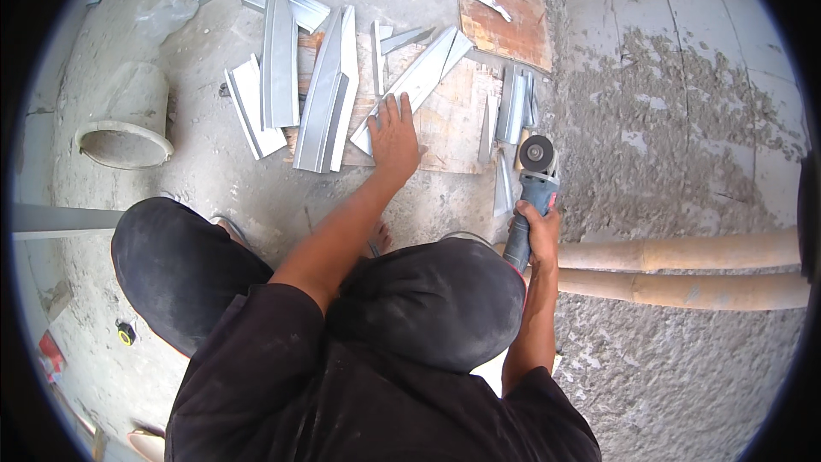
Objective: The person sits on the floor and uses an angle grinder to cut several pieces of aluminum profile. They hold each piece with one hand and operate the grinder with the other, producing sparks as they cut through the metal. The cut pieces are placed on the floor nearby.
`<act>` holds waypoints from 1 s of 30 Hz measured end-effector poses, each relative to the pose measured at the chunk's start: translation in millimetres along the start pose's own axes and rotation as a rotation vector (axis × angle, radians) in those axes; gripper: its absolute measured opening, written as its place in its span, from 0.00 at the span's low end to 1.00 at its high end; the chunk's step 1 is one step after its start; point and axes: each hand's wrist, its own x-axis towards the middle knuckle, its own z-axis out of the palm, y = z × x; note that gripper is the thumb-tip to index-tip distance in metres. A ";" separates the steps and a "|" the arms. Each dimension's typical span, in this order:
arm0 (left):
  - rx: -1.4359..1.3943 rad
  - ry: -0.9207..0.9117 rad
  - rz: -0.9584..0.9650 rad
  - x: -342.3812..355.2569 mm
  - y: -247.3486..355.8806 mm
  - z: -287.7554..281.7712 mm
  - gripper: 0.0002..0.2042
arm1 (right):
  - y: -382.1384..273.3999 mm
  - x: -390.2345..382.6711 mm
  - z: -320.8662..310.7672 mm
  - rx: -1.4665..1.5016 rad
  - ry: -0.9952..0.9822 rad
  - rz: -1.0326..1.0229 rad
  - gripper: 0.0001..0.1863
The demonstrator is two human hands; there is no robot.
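My right hand [541,235] is wrapped round the body of a blue-grey angle grinder [537,192], which points away from me with its dark round disc [536,152] facing up. Over the near end of a pale metal strip [416,77], my left hand [396,141] lies with its fingers stretched out; whether it presses on the strip I cannot tell. The strip rests slanted on a worn wooden board [457,124]. Left of that hand lie several cut metal channel pieces [321,111]. More short channel pieces [513,103] are by the board's right edge.
A dusty bucket [128,115] lies tipped on its side at the left. Two bamboo poles [684,252] run along the right. A reddish-brown board [505,17] bears a white offcut at the back. Near my left knee lies a tape measure [126,334].
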 end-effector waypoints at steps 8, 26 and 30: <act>-0.212 -0.164 -0.053 34.8 -12.1 -34.3 0.43 | 6.4 -13.0 10.4 0.010 -0.051 0.013 0.21; 0.107 -0.113 0.193 -32.9 -51.9 25.3 0.51 | -9.7 33.6 49.6 -0.217 -0.240 -0.087 0.24; -0.114 -0.395 0.141 -5.6 -45.4 -7.7 0.38 | -7.6 31.9 34.3 -0.204 -0.219 -0.030 0.23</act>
